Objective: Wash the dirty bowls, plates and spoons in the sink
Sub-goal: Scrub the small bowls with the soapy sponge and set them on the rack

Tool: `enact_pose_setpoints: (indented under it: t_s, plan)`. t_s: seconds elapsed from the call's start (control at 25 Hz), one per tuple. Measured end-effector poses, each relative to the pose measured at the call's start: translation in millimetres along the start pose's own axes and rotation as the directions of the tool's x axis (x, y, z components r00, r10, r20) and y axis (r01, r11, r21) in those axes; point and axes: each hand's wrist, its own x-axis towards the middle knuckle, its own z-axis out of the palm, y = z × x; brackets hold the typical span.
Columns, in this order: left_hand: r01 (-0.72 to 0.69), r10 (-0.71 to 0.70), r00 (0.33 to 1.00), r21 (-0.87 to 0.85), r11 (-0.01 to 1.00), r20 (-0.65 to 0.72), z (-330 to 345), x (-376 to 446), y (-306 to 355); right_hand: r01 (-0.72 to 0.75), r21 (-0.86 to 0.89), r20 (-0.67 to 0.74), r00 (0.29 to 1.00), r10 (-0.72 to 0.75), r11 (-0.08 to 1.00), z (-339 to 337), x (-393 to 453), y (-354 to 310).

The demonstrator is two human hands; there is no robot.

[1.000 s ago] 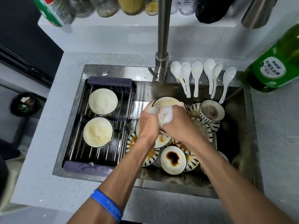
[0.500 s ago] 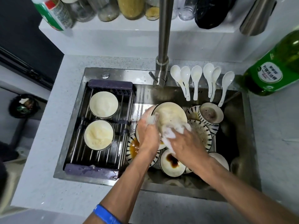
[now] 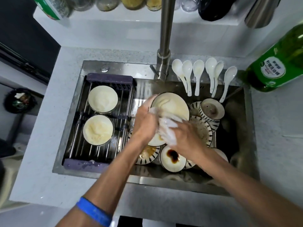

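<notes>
Left hand (image 3: 144, 123) gripping tilted plate (image 3: 172, 104) by its rim, face toward camera, right hand (image 3: 185, 138) clutching white cloth (image 3: 167, 128) against it, over sink (image 3: 147, 175)

Even, soft indoor light from above, medium brightness, no hard shadows. Sink (image 3: 148, 71) steel shows dull glare along the back rim; right basin interior falls dark. White surface (image 3: 49, 128) reads slightly grey-blue, with a little noise. Motion blur on both hands: left hand (image 3: 145, 124) and right hand (image 3: 186, 136) are smeared, and the white cloth (image 3: 167, 128) between them has no texture. Bowls on the rack (image 3: 101, 76) are sharp. Strong wide-angle distortion: green bottle (image 3: 277, 63) and shelf jars (image 3: 131, 3) bend and stretch at the edges, soft there. Left dark area is underexposed.
</notes>
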Motion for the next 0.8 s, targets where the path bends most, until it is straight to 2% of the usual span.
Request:
enact_pose_setpoints:
  t_s: [0.08,0.12,0.16,0.2,0.24,0.28,0.36,0.4,0.44,0.48,0.52,0.56,0.6,0.64,0.68,0.72,0.76,0.8]
  plan:
    - [-0.007,0.007,1.0,-0.042,0.999,0.001,-2,-5,6,0.008,-0.056,0.005,1.0,-0.007,0.998,-2,0,-8]
    - [-0.045,0.04,0.998,-0.097,0.994,-0.052,-4,-4,7,-0.015,-0.005,-0.005,1.0,0.015,1.0,-7,0,-7]
    - [-0.047,0.042,0.998,-0.126,0.991,-0.038,-7,-2,12,-0.019,0.033,-0.079,0.997,0.022,0.999,-10,3,-9]
    - [-0.044,0.045,0.999,-0.096,0.994,0.013,-7,1,14,-0.023,0.027,-0.054,0.998,0.025,0.999,-14,8,-13]
    - [-0.041,0.044,0.998,-0.062,0.997,0.042,-8,2,21,-0.025,-0.104,-0.02,1.0,0.023,0.994,-17,17,-13]
    - [-0.031,0.035,0.998,-0.075,0.997,0.051,-7,-2,22,-0.041,-0.14,0.082,0.995,0.053,0.989,-15,16,-15]
    - [-0.009,0.004,0.999,-0.099,0.995,-0.047,-6,-7,20,-0.104,-0.031,0.037,0.994,0.105,0.994,-11,11,-15]
    - [0.014,-0.013,1.0,-0.116,0.993,0.009,-12,-10,18,-0.118,0.053,0.009,0.993,0.118,0.992,-6,6,-15]
    - [0.071,-0.06,0.991,-0.091,0.993,0.121,-19,-11,20,-0.096,0.053,0.012,0.995,0.096,0.994,-3,1,-17]
    - [0.162,-0.147,0.968,-0.061,0.985,0.203,-24,-10,26,-0.057,-0.008,0.038,0.998,0.057,0.998,3,-4,-17]
    - [0.2,-0.191,0.961,-0.026,0.979,0.201,-27,-6,32,-0.016,-0.08,0.069,0.997,0.021,0.997,3,-7,-18]
    - [0.223,-0.209,0.959,-0.055,0.973,0.194,-25,-3,34,-0.021,-0.072,0.044,0.999,0.024,0.997,0,-8,-16]
    - [0.244,-0.2,0.955,-0.196,0.95,0.219,-23,-3,33,-0.053,0.012,-0.008,0.999,0.053,0.999,-5,-5,-14]
    - [0.268,-0.179,0.951,-0.385,0.883,0.251,-21,-7,29,-0.096,0.17,-0.064,0.992,0.108,0.981,-17,0,-17]
    - [0.29,-0.171,0.95,-0.539,0.791,0.26,-15,-11,19,-0.137,0.404,-0.119,0.973,0.2,0.904,-27,4,-18]
    - [0.324,-0.211,0.945,-0.63,0.706,0.249,-7,-13,8,-0.191,0.695,-0.074,0.94,0.333,0.693,-30,7,-14]
    - [0.355,-0.246,0.935,-0.692,0.629,0.256,-1,-16,1,-0.227,0.92,0.089,0.915,0.393,0.32,-36,9,-14]
    - [0.375,-0.273,0.926,-0.73,0.571,0.262,3,-18,-4,-0.234,0.969,0.244,0.89,0.385,-0.075,-35,6,-8]
